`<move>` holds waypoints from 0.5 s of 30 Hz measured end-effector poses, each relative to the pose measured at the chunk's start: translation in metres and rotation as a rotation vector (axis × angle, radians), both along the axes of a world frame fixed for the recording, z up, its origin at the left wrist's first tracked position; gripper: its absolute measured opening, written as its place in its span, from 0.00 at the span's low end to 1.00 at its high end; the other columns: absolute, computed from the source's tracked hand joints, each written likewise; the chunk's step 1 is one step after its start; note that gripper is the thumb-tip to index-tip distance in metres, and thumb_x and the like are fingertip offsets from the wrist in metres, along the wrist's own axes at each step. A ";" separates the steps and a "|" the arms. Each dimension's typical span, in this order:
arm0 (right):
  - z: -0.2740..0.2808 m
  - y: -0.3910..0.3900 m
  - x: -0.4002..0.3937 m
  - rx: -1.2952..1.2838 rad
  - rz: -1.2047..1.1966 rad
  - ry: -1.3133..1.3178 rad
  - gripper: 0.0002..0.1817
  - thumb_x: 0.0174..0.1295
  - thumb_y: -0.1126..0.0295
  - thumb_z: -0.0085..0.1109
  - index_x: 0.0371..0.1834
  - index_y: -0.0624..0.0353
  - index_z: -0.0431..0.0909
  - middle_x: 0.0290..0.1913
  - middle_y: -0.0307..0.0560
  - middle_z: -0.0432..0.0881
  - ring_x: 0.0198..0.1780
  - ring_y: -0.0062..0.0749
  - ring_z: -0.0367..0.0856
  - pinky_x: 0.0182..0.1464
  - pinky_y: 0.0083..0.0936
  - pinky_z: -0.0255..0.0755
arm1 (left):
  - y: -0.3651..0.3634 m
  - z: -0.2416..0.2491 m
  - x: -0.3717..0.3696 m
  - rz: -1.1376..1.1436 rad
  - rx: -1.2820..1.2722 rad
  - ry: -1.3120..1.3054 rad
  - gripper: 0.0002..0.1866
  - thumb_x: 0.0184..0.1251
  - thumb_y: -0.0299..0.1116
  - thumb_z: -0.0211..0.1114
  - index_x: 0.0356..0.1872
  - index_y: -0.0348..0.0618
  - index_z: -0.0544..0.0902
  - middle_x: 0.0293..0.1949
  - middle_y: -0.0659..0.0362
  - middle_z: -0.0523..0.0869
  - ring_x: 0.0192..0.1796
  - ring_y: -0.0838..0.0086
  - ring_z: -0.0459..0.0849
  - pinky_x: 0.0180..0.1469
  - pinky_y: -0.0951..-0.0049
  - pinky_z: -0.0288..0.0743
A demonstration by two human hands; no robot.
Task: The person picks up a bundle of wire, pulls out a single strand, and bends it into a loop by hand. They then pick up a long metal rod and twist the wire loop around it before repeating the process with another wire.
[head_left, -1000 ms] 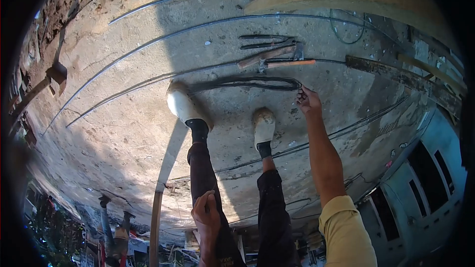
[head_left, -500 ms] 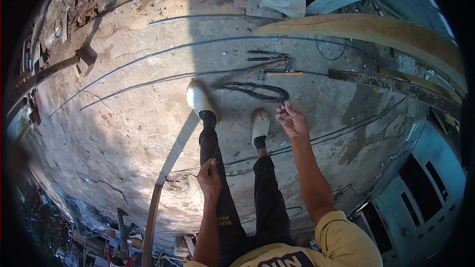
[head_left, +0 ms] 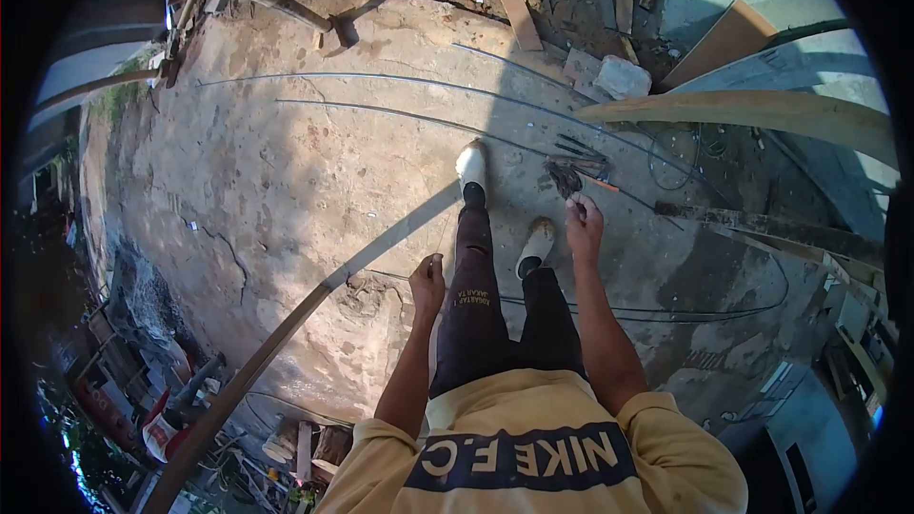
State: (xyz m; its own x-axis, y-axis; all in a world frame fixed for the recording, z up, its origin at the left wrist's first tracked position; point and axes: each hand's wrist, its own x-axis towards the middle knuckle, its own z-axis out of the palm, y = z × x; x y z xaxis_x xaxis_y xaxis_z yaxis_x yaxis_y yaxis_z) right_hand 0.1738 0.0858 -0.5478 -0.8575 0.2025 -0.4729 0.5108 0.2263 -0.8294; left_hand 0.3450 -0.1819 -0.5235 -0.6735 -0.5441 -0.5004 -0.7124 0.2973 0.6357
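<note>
My right hand (head_left: 584, 221) is closed on the end of a bundle of dark tie wire (head_left: 564, 178), seen nearly end-on beyond the fingertips. Left of my leg, my left hand (head_left: 427, 278) is pinched shut. A faint thin line runs up from its fingers, too fine to name. Just past the wire bundle, a tool with an orange handle (head_left: 602, 183) and several short dark bars (head_left: 579, 147) lie on the concrete.
Long thin metal rods (head_left: 381, 83) stretch over the concrete floor (head_left: 286, 171). A wooden post (head_left: 276, 347) rises at my left. Timber planks (head_left: 743, 107), a dark beam (head_left: 771, 222) and a pale stone block (head_left: 623, 78) are on the right. Bent rods (head_left: 666, 317) lie behind my feet.
The view has swung, so the floor and my feet appear further right. The wire bundle, earlier a long loop reaching toward my left foot, now looks short and bunched. Both hands stay closed.
</note>
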 end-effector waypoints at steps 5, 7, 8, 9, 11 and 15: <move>0.026 0.026 -0.007 0.329 0.192 0.281 0.14 0.69 0.72 0.54 0.47 0.77 0.77 0.38 0.56 0.83 0.39 0.39 0.82 0.47 0.32 0.75 | 0.001 0.042 0.063 0.187 -0.065 0.037 0.19 0.75 0.43 0.58 0.45 0.35 0.85 0.19 0.49 0.79 0.21 0.66 0.77 0.29 0.63 0.70; 0.001 0.045 -0.012 0.196 0.141 0.366 0.14 0.69 0.72 0.53 0.47 0.76 0.77 0.45 0.61 0.82 0.40 0.45 0.82 0.49 0.36 0.76 | 0.005 0.063 0.088 0.296 -0.086 0.079 0.18 0.75 0.42 0.58 0.45 0.36 0.85 0.25 0.45 0.84 0.28 0.60 0.84 0.35 0.61 0.75; 0.013 0.044 -0.014 0.194 0.138 0.406 0.15 0.69 0.71 0.54 0.50 0.75 0.78 0.48 0.61 0.81 0.44 0.46 0.82 0.50 0.36 0.77 | 0.006 0.072 0.103 0.313 -0.096 0.124 0.18 0.75 0.42 0.58 0.45 0.35 0.85 0.27 0.44 0.85 0.29 0.59 0.84 0.36 0.60 0.75; 0.042 0.043 -0.017 0.166 0.180 0.197 0.16 0.69 0.71 0.53 0.49 0.77 0.79 0.53 0.61 0.80 0.48 0.46 0.83 0.48 0.35 0.79 | 0.008 0.072 0.118 0.361 -0.121 0.150 0.18 0.75 0.42 0.58 0.46 0.34 0.85 0.28 0.43 0.85 0.31 0.57 0.84 0.38 0.59 0.75; 0.014 0.061 -0.040 0.478 0.424 0.439 0.18 0.67 0.69 0.56 0.44 0.82 0.79 0.61 0.59 0.75 0.39 0.36 0.83 0.41 0.34 0.79 | 0.014 0.086 0.143 0.442 -0.197 0.241 0.19 0.76 0.42 0.57 0.45 0.34 0.84 0.29 0.43 0.84 0.31 0.55 0.83 0.38 0.58 0.74; -0.004 0.077 -0.085 0.097 0.370 0.359 0.19 0.67 0.68 0.58 0.51 0.77 0.78 0.47 0.54 0.82 0.33 0.32 0.81 0.34 0.28 0.75 | 0.029 0.115 0.176 0.551 -0.236 0.307 0.19 0.76 0.43 0.56 0.44 0.35 0.84 0.29 0.44 0.84 0.31 0.55 0.82 0.38 0.59 0.74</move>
State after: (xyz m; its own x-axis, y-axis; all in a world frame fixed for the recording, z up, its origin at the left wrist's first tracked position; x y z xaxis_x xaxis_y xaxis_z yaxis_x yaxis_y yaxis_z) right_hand 0.0884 0.1626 -0.5516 -0.9846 -0.1164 -0.1304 0.0698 0.4226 -0.9036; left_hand 0.5214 -0.1532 -0.4085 -0.3589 -0.9202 -0.1560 -0.5969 0.0977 0.7964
